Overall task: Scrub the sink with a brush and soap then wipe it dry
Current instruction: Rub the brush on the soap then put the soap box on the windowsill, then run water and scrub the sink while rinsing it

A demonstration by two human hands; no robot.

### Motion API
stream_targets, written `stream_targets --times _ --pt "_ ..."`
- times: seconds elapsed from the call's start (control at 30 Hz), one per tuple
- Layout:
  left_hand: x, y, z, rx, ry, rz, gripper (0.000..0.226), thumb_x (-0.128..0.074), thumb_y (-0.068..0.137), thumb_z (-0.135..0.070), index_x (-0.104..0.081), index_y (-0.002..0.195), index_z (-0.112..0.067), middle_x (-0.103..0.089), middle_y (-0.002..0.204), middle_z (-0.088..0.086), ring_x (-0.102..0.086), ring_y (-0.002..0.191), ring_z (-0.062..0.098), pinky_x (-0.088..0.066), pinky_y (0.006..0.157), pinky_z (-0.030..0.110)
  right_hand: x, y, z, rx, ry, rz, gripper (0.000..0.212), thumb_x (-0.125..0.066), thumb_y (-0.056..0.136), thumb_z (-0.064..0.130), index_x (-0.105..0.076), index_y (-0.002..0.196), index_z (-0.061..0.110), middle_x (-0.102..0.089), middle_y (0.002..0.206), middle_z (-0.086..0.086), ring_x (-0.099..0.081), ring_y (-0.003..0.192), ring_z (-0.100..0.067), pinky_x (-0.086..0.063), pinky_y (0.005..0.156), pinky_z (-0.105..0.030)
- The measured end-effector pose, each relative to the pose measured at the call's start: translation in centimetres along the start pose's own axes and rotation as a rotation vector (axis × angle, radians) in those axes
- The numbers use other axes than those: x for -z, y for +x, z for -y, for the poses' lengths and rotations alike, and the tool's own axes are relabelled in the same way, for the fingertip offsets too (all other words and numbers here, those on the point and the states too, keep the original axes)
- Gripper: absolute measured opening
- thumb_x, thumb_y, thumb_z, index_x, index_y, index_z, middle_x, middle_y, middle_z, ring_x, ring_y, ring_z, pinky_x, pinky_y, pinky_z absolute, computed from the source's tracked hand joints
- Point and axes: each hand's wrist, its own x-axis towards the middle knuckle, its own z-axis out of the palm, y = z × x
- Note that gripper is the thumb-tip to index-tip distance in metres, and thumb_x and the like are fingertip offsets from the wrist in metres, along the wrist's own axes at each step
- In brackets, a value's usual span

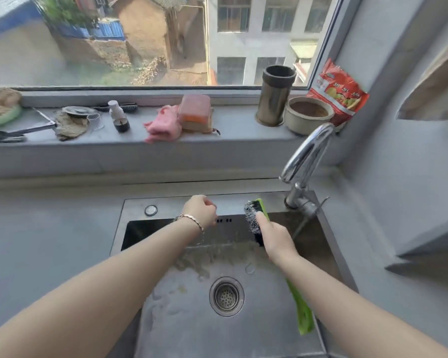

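Over the sink [256,332], right hand [274,240] grips the brush [252,220], left hand [201,210] curled and empty; hard strokes could spatter suds.

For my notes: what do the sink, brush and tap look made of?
Sink: brushed stainless steel, judging by its dull grey sheen. Brush: glossy green handle looks plastic; dark bristles probably synthetic. Tap: chromed metal, mirror-bright with reflections.

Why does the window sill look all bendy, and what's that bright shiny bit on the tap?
Head view: the wide-angle lens bows the window sill; daylight from the window glints off the chrome tap; the buildings outside look soft and hazy.
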Motion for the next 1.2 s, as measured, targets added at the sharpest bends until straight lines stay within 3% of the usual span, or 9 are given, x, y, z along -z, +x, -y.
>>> stream_targets --times 0.07,0.13,0.2,0.27,0.33,0.43,0.97,1.03,1.2 --pt "-1.6 -1.2 1.2 0.024 0.021 0.017 0.029 -0.033 0.086 0.004 -0.056 0.073 -0.009 -0.058 0.061 0.007 -0.054 0.053 0.018 -0.053 0.072 0.034 2.3 1.2 -2.3 0.060 -0.126 -0.137 0.051 -0.035 0.094 0.055 -0.058 0.075 0.013 -0.055 0.074 -0.005 -0.050 0.076 -0.027 -0.035 0.063 -0.030" --pt "-3.1 -2.5 1.9 0.046 0.031 0.027 0.028 -0.033 0.087 0.003 -0.057 0.079 -0.009 -0.058 0.065 0.006 -0.054 0.055 0.017 -0.053 0.067 0.030 5.1 3.1 -3.9 0.151 -0.235 -0.281 0.051 -0.037 0.093 0.055 -0.054 0.069 0.014 -0.056 0.076 -0.007 -0.052 0.076 -0.029 -0.034 0.060 -0.031" --pt "-4.3 -3.5 2.4 0.040 0.049 0.015 0.026 -0.034 0.088 0.001 -0.057 0.085 -0.010 -0.061 0.069 0.005 -0.055 0.056 0.016 -0.052 0.063 0.028 7.5 5.3 -4.9 0.259 -0.339 -0.403 0.044 -0.043 0.092 0.052 -0.057 0.079 0.013 -0.057 0.096 -0.009 -0.051 0.079 -0.028 -0.034 0.064 -0.030" --pt "-5.4 -4.2 2.5 0.016 0.089 0.006 0.025 -0.036 0.088 -0.001 -0.058 0.090 -0.011 -0.062 0.070 0.002 -0.057 0.058 0.014 -0.053 0.066 0.029 9.4 7.4 -5.5 0.340 -0.428 -0.420 0.040 -0.046 0.092 0.050 -0.058 0.095 0.011 -0.052 0.115 -0.006 -0.053 0.087 -0.029 -0.036 0.068 -0.031" --pt "-6.5 -4.8 2.6 0.027 0.089 0.011 0.024 -0.036 0.089 -0.001 -0.057 0.091 -0.012 -0.063 0.073 0.002 -0.058 0.060 0.011 -0.050 0.055 0.025 10.5 9.3 -5.8 0.412 -0.512 -0.359 0.040 -0.047 0.092 0.047 -0.057 0.103 0.010 -0.046 0.125 -0.003 -0.054 0.101 -0.030 -0.039 0.074 -0.034" --pt "-7.8 -5.5 3.0 0.060 0.056 0.009 0.023 -0.036 0.090 -0.001 -0.056 0.090 -0.012 -0.062 0.073 0.003 -0.059 0.061 0.011 -0.042 0.044 0.021 11.2 11.0 -5.8 0.457 -0.585 -0.338 0.040 -0.045 0.093 0.045 -0.056 0.100 0.008 -0.050 0.118 -0.010 -0.053 0.102 -0.033 -0.040 0.075 -0.035" --pt "-8.1 -6.3 4.7 0.167 0.046 -0.027 0.029 -0.034 0.086 0.002 -0.055 0.075 -0.016 -0.063 0.066 0.005 -0.057 0.060 0.018 -0.041 0.051 0.024 11.3 9.7 -7.5 0.494 -0.508 -0.377 0.042 -0.045 0.094 0.043 -0.055 0.095 0.002 -0.052 0.099 -0.013 -0.051 0.087 -0.033 -0.035 0.066 -0.032" --pt "-7.7 -6.2 4.8 0.166 0.036 -0.035 0.029 -0.034 0.086 0.002 -0.055 0.077 -0.015 -0.063 0.067 0.004 -0.059 0.061 0.017 -0.042 0.050 0.024 10.2 8.1 -7.2 0.528 -0.403 -0.316 0.035 -0.046 0.095 0.040 -0.056 0.089 0.007 -0.053 0.090 -0.007 -0.049 0.081 -0.027 -0.032 0.063 -0.030" --pt "-6.1 -5.9 5.1 0.202 -0.059 -0.116 0.027 -0.032 0.087 0.003 -0.056 0.085 -0.009 -0.062 0.069 0.006 -0.058 0.058 0.016 -0.041 0.036 0.014 3.8 3.4 -5.7 0.295 0.243 0.262 0.044 -0.038 0.098 0.039 -0.057 0.069 0.012 -0.059 0.055 -0.002 -0.056 0.046 -0.011 -0.035 0.042 -0.018"
